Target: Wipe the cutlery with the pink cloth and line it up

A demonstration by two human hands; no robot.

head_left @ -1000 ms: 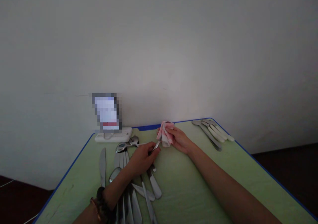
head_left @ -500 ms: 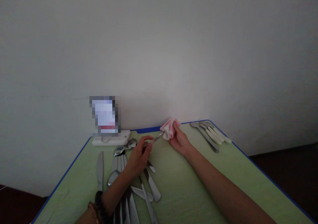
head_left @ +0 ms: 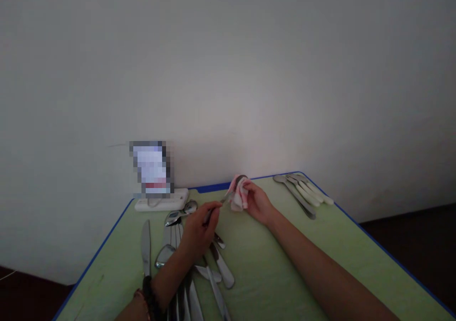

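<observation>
My left hand [head_left: 199,228] is closed on the handle of a metal spoon [head_left: 223,199], whose bowl end pokes into a pink and white cloth [head_left: 239,193]. My right hand [head_left: 258,203] is closed around that cloth, wrapping it over the spoon's bowl. Both hands hover above the far middle of a green table [head_left: 285,264]. A pile of knives and spoons [head_left: 194,283] lies under and beside my left forearm.
Several white-handled spoons [head_left: 302,190] lie in a row at the far right corner. A single knife [head_left: 146,240] lies on the left. A white power strip [head_left: 160,201] with a pixelated item on it stands by the wall. The table has a blue edge.
The cloth has been turned and slid along the spoon's end. Both hands have shifted slightly, staying on the spoon and the cloth.
</observation>
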